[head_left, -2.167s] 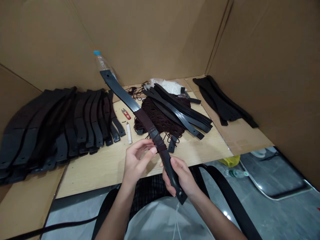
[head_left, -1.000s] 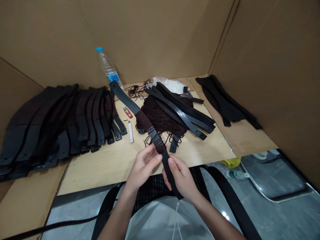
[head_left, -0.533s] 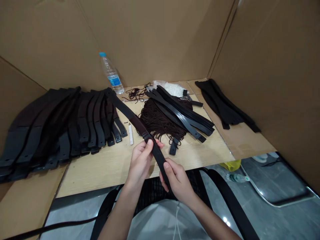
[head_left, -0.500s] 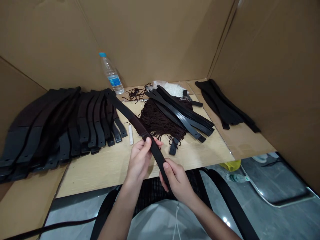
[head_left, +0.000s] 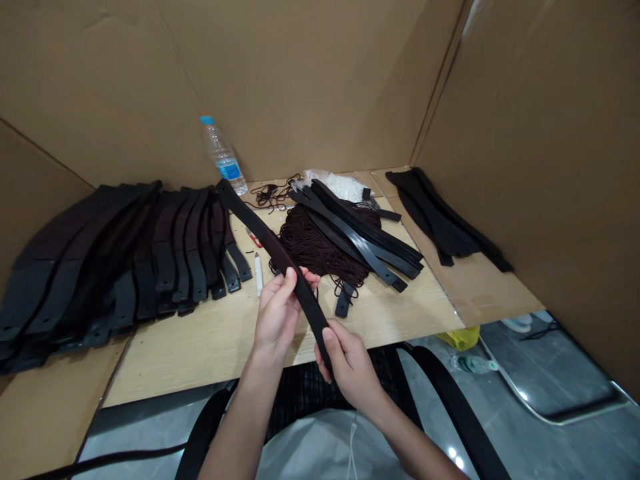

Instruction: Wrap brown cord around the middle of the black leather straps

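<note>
A long, slightly curved black strap [head_left: 311,308] with a dark brown cord-wrapped section slants across the middle of the head view. My left hand [head_left: 280,303] grips it just below the brown section, thumb on top. My right hand [head_left: 349,360] is closed round its lower end, which is hidden in the palm. The far end, with a small hole, reaches up to the left pile. Behind the held strap lies a heap of dark brown cord [head_left: 305,243], with several bare black straps [head_left: 367,233] on top of it.
Many wrapped straps [head_left: 165,247] are piled at the left. A water bottle [head_left: 225,157] leans on the cardboard wall [head_left: 310,80]. A white marker-like stick [head_left: 259,275] and small red-handled scissors [head_left: 254,238] lie near the cord. More black straps [head_left: 445,217] rest at the right.
Both hands keep hold of the strap, with almost no movement along it. The view has shifted slightly, and the red scissor handle now shows beside the strap.
</note>
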The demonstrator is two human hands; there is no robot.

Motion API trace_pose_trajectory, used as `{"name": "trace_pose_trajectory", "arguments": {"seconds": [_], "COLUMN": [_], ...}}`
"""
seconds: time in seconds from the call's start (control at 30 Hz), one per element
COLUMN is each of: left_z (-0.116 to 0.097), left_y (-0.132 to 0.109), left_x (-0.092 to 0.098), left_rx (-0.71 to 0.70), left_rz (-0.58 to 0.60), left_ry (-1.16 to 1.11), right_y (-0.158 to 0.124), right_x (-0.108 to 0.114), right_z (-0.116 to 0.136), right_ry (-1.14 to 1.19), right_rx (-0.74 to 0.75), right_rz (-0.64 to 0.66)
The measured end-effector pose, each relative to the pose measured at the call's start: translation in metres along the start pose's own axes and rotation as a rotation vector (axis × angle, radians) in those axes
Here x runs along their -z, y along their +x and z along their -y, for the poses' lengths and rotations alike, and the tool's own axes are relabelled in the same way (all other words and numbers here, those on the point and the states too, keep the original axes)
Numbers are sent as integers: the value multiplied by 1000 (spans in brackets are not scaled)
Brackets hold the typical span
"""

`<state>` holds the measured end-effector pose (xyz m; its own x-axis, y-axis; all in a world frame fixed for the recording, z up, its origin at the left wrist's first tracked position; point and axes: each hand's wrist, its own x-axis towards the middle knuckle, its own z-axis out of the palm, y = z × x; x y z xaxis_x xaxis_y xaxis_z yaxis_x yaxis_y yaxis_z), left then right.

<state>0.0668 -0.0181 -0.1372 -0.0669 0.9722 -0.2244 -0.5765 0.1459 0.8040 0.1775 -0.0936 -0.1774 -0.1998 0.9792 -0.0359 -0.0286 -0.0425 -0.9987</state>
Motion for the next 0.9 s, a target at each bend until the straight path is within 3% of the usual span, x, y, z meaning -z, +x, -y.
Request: {"name": "trace_pose_trajectory", "arguments": {"seconds": [0.13, 0.23, 0.4, 0.53, 0.77, 0.9], "left_z": [-8, -17, -8, 7, 17, 19], "left_y": [1, 9, 22, 21, 18, 25], "left_x": [10, 26, 46, 42, 26, 29], "left_rx": [-59, -186, -275, -326, -458, -401], "left_rz": [84, 112, 11, -62, 64, 44], "left_ry": [189, 390, 1088, 1518, 1696, 1595], "right_y": [0, -2, -8, -13, -19, -21], "right_x": [3, 11, 32, 43, 48, 50], "right_z": [-2, 6, 29, 34, 32, 32], "right_ry": [95, 171, 230, 225, 173, 165], "right_rx": [-14, 7, 58, 35, -11, -14], "right_rz": [18, -10, -105, -135, -171, -166]}}
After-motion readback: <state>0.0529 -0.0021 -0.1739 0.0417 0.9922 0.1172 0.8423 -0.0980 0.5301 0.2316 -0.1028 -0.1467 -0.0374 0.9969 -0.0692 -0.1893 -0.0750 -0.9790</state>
